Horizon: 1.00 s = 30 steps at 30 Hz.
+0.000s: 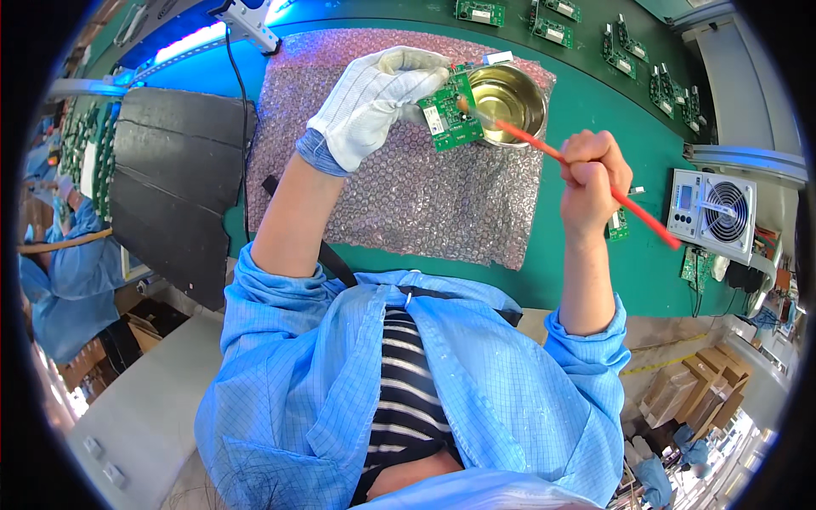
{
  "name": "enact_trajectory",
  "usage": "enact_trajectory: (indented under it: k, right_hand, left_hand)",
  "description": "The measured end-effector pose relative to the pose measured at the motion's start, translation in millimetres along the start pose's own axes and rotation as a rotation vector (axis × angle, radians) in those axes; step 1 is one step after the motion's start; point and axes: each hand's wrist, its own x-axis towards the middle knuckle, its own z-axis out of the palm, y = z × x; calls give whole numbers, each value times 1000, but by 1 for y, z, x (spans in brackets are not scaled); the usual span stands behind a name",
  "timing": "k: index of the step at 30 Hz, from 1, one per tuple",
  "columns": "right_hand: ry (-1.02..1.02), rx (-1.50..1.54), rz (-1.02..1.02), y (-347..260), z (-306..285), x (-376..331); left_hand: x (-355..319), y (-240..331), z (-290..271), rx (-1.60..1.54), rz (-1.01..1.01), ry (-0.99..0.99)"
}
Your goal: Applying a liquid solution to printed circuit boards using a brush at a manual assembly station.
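My left hand (374, 98), in a white knit glove, grips a green circuit board (455, 126) by its left edge, tilted up over the near left rim of a metal bowl (541, 112). Yellowish liquid (503, 104) shows inside the bowl. Bare and closed in a fist, my right hand (595, 177) holds a brush (534, 141) with a long red handle. The brush's pale tip is at the face of the board; whether it touches, I cannot tell. Part of the bowl is hidden behind the board. Gloved fingers cover the board's left side.
Pink bubble wrap (408, 195) lies on the green table mat (586, 110). More circuit boards (552, 32) lie along the dark far strip (654, 38). A white fan unit (712, 211) stands at the right. At the left are a black panel (174, 187) and a cable (240, 102).
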Motion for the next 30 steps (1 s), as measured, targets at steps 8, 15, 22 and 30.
enact_trajectory:
  k: [8,15,22,30]
  right_hand:
    - [75,-26,-7,11,3,-16]
    - [166,-109,-81,13,11,-27]
    - [119,-92,-71,13,17,-34]
    - [87,-101,-114,16,22,-34]
  left_hand:
    - [3,-9,-9,-131,30,0]
    - [2,-12,-9,-255,70,77]
    - [5,-12,-6,-263,61,188]
    - [10,-16,-8,-289,89,217]
